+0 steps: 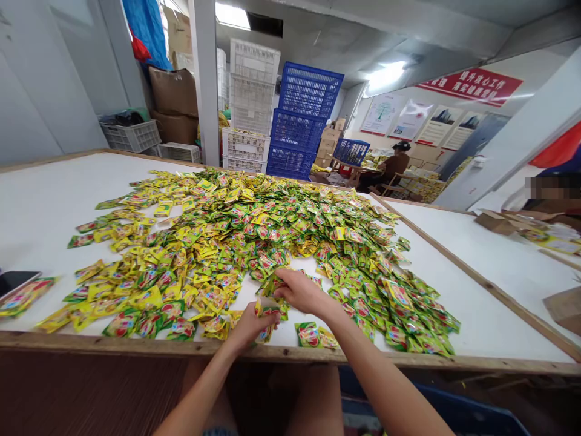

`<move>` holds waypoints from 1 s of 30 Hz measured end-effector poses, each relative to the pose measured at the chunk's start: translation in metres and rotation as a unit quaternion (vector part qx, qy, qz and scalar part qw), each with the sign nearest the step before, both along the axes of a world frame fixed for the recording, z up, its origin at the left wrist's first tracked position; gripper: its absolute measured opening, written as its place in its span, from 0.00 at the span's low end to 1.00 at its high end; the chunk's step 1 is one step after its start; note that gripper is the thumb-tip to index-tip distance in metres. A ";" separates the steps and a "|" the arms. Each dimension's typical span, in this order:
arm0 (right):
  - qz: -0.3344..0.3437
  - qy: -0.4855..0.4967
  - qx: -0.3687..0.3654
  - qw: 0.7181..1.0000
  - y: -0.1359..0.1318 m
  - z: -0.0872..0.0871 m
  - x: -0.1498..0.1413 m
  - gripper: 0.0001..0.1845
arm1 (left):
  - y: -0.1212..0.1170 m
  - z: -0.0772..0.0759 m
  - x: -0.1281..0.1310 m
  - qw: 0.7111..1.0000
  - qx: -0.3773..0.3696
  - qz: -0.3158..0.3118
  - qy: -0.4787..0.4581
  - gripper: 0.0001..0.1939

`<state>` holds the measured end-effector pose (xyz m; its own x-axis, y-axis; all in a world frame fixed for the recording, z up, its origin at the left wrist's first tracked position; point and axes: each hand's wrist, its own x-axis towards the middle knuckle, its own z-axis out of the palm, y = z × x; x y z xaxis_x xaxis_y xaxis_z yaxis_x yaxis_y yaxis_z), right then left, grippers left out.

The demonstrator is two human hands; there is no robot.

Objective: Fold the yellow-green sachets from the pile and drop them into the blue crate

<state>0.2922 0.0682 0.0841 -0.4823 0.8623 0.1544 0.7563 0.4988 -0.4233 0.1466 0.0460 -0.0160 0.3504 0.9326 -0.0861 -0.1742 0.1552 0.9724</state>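
A wide heap of small yellow and green sachets [254, 236] covers the white table [45, 206]. My left hand [252, 324] is closed around a small stack of sachets [267, 312] near the table's front edge. My right hand [299, 290] reaches over it, palm down, its fingers pinching a sachet at the near rim of the heap. Two loose sachets [315, 336] lie just right of my hands.
A dark phone [16, 280] lies at the table's left edge. Stacked white crates [252, 91] and blue crates [302, 115] stand behind the table. A person sits at a far table [393, 166]. A second white table [499, 260] adjoins on the right, with cardboard pieces.
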 end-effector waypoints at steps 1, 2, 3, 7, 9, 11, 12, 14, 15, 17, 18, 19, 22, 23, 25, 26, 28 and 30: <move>0.012 -0.012 0.011 1.000 0.002 0.002 -0.002 0.07 | 0.001 -0.001 0.000 1.000 0.004 -0.006 0.002 0.12; 0.025 -0.019 0.017 0.999 0.004 0.002 -0.005 0.08 | 0.001 -0.003 0.000 1.000 0.007 -0.010 0.003 0.12; 0.037 -0.021 0.022 0.999 0.005 0.000 -0.007 0.08 | 0.001 -0.004 0.000 1.000 0.009 -0.011 0.003 0.12; 0.045 0.024 0.049 0.997 0.003 -0.018 -0.016 0.08 | 0.002 -0.007 -0.001 1.000 -0.014 0.006 -0.010 0.13; 0.027 0.055 0.065 0.996 -0.001 -0.027 -0.017 0.08 | 0.002 -0.009 -0.002 1.000 -0.026 0.008 -0.014 0.13; 0.013 0.076 0.063 0.995 -0.004 -0.032 -0.015 0.08 | 0.002 -0.010 -0.002 0.999 -0.028 0.004 -0.021 0.14; 0.010 0.081 0.058 0.995 -0.006 -0.033 -0.013 0.08 | 0.002 -0.010 -0.002 0.999 -0.029 0.002 -0.024 0.14; 0.013 0.086 0.050 0.995 -0.007 -0.034 -0.011 0.10 | 0.002 -0.011 -0.001 0.999 -0.033 0.001 -0.031 0.14; 0.018 0.083 0.048 0.995 -0.006 -0.033 -0.011 0.10 | 0.002 -0.011 -0.001 0.999 -0.035 0.001 -0.033 0.15; 0.031 0.069 0.051 0.996 -0.004 -0.033 -0.012 0.10 | 0.002 -0.013 -0.001 0.999 -0.029 0.002 -0.028 0.15; 0.039 0.062 0.054 0.996 -0.003 -0.034 -0.014 0.10 | 0.002 -0.014 -0.001 0.999 -0.023 0.004 -0.025 0.15; 0.049 0.058 0.057 0.995 -0.002 -0.034 -0.017 0.09 | 0.002 -0.014 -0.002 1.000 -0.021 0.007 -0.023 0.15; 0.057 0.099 0.062 0.992 0.001 -0.039 -0.022 0.13 | 0.002 -0.015 -0.003 0.999 -0.034 0.021 -0.031 0.15; 0.049 0.124 0.065 0.989 0.001 -0.041 -0.022 0.15 | 0.001 -0.015 -0.004 0.998 -0.040 0.022 -0.035 0.15; 0.020 0.165 0.080 0.983 -0.001 -0.046 -0.022 0.15 | 0.001 -0.013 -0.004 0.998 -0.043 0.020 -0.038 0.16; 0.001 0.174 0.093 0.980 -0.002 -0.049 -0.021 0.14 | 0.001 -0.012 -0.003 0.998 -0.045 0.019 -0.039 0.16; -0.034 0.172 0.119 0.977 -0.006 -0.054 -0.019 0.10 | 0.001 -0.009 -0.003 0.998 -0.049 0.017 -0.043 0.16; -0.044 0.156 0.134 0.978 -0.011 -0.058 -0.017 0.04 | 0.000 -0.008 -0.002 0.998 -0.045 0.016 -0.048 0.16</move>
<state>0.2755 0.0571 0.0265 -0.3014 0.8067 0.5084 0.6556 0.5625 -0.5038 0.1442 0.0462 -0.0239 0.3305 0.9337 -0.1379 -0.2725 0.2342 0.9332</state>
